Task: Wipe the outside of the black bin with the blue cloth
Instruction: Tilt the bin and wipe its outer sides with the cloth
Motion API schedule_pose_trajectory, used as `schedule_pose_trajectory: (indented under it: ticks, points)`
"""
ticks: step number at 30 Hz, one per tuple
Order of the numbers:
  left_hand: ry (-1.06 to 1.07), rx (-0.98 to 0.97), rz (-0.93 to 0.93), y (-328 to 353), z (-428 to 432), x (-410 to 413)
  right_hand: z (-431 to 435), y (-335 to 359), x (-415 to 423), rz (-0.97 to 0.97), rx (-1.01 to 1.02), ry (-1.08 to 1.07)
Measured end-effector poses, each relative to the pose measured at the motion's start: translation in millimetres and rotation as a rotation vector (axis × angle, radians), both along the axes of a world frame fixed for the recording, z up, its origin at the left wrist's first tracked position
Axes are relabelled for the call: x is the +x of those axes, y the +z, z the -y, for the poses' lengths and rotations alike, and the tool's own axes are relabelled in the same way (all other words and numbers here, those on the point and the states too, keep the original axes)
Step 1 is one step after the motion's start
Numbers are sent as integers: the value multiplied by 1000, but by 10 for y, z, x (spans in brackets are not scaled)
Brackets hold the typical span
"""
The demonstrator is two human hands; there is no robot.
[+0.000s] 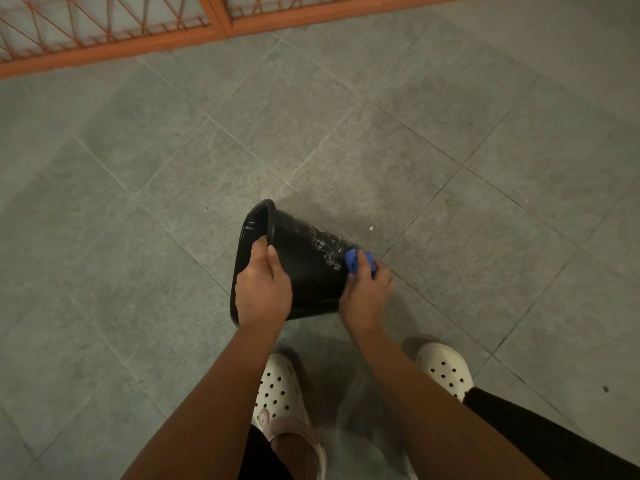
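Left hand [264, 285] grips the black bin [304, 271] rim; keep it braced while your right hand [365, 289], holding the blue cloth [353, 259], scrubs the white specks.

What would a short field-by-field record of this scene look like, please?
bin: black bin, tipped on its side, mouth toward the picture's left
left hand: left hand grips the bin's rim
right hand: right hand presses the blue cloth on the outer wall near the base
dirt: white specks on the upper wall
surroundings: grey tiled floor, white clogs, orange grille at the top
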State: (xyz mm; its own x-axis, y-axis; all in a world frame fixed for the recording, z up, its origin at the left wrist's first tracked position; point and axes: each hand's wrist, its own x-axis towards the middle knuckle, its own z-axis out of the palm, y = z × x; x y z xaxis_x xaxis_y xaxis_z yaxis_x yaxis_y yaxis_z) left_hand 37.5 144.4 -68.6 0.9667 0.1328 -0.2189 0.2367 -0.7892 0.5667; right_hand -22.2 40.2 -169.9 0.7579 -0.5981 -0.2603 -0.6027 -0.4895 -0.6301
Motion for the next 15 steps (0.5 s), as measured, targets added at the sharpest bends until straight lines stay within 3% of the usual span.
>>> schedule_pose_trajectory:
  ticks: [6,10,15]
  points:
    - [-18,-27,-3,-3,27,2,196,-65,198,80,58,88]
    - [-81,5,0,23,74,29,239,-85,70,72,166,-18]
    - [-80,3,-25,30,51,55,-91,109,14,259,165,13]
